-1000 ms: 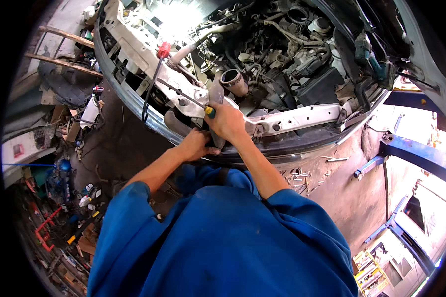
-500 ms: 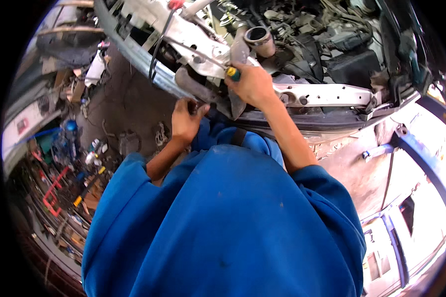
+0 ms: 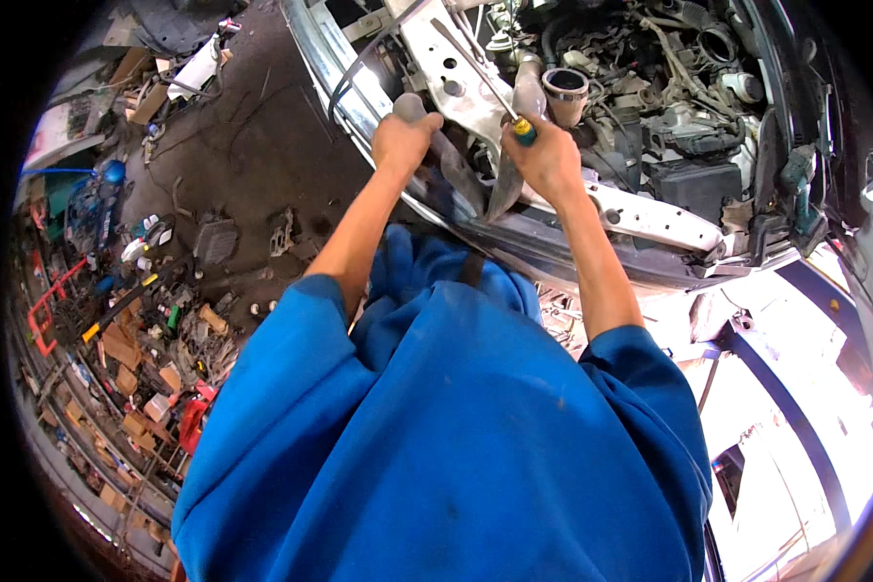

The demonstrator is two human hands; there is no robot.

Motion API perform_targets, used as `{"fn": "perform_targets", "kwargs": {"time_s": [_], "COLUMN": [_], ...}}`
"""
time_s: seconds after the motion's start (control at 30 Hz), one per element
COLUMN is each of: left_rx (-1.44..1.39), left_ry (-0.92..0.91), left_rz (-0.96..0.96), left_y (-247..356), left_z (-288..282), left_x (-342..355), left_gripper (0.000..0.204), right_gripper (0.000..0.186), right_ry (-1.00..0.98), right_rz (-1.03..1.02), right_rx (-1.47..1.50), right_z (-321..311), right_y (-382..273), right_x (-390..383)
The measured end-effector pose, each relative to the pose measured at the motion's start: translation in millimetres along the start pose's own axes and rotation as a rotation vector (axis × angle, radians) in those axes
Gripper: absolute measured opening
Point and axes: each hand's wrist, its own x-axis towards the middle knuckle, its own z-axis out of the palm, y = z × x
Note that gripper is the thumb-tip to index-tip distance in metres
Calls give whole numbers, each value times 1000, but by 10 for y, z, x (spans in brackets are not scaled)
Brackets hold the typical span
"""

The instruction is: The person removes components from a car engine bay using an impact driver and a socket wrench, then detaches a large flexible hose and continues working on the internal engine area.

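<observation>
My right hand (image 3: 551,163) is closed around the yellow-and-green handle of a screwdriver (image 3: 523,130). Its long metal shaft points up and left over the white front panel (image 3: 453,73) of a car. Under that hand runs a grey bent pipe (image 3: 504,186), partly hidden by my fingers. My left hand (image 3: 401,145) is wrapped over a second grey pipe (image 3: 458,173) near its rounded upper end; its fingertips are hidden. Beside the right hand, a round open-mouthed pipe with a metal band (image 3: 565,89) stands up from the engine bay.
Beyond the panel lies the open engine bay (image 3: 664,145), crowded with hoses and a black box. A black cable (image 3: 359,66) loops over the bumper beam (image 3: 332,73). On the left, tools and car parts litter the floor, among them a red saw frame (image 3: 41,315). A blue post (image 3: 795,388) stands at right.
My left hand has gone from in front of the bumper, up and forward onto the grey pipe. My right hand keeps the screwdriver. The whole view has shifted, with the car now further right.
</observation>
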Motion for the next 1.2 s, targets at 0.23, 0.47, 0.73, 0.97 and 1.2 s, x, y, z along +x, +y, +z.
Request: {"fn": "perform_targets", "kwargs": {"time_s": [0.23, 0.47, 0.73, 0.97, 1.2], "left_rx": [58, -343, -579, -802, -488], "left_ry": [71, 15, -75, -100, 109], "left_rz": [81, -29, -121, -282, 361], "left_y": [194, -158, -8, 206, 824], "left_z": [-46, 205, 244, 85, -11], "left_x": [-351, -261, -115, -349, -1449], "left_gripper": [71, 66, 63, 73, 69], "right_gripper": [38, 29, 29, 29, 27], "right_ry": [56, 44, -41, -161, -104], "right_rz": [-1, -36, -90, -140, -213], "right_rx": [-168, 110, 194, 202, 201], "right_z": [243, 167, -32, -180, -205], "right_y": [0, 218, 198, 142, 582], "right_x": [-56, 44, 204, 327, 353]}}
